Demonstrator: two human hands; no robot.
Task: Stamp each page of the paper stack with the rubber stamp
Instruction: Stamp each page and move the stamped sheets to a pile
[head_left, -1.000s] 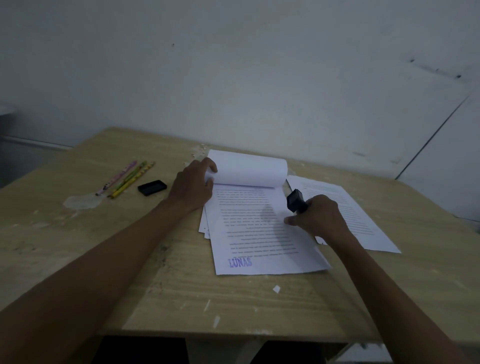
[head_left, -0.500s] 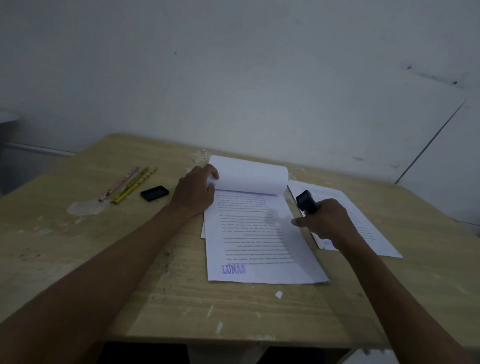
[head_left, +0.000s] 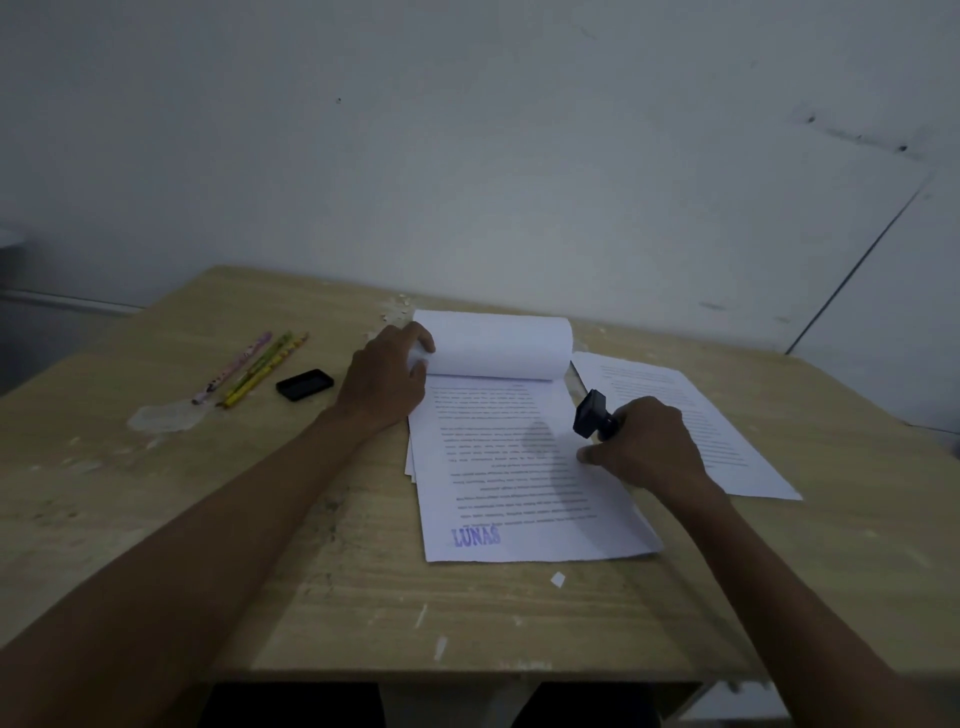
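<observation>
The left hand (head_left: 382, 382) is holding the already-turned pages (head_left: 498, 345) rolled back at the far edge of the paper stack (head_left: 519, 467), its fingers curling around the left end of the roll. The right hand (head_left: 644, 447) is gripping the black rubber stamp (head_left: 589, 414) by its handle, with the stamp block tilting above the right margin of the exposed page and not touching it. The exposed page is lying flat on the wooden table (head_left: 311, 597) and is already carrying a purple "LUNAS" imprint (head_left: 477, 536) at its near left corner. The step in hand is therefore judged to be the page turn that follows a completed impression. The next move is calling for this stamped page to be lifted at its near edge and rolled back with the others, so that a fresh page is showing. The left hand must be keeping the roll restrained meanwhile, since curled paper is likely to spring forward. A loose printed sheet (head_left: 691, 426) is lying to the right of the stack, partly under the right hand. A small black ink pad (head_left: 305, 384) is sitting to the left of the stack, near three pencils (head_left: 254, 369); re-inking may be required.
</observation>
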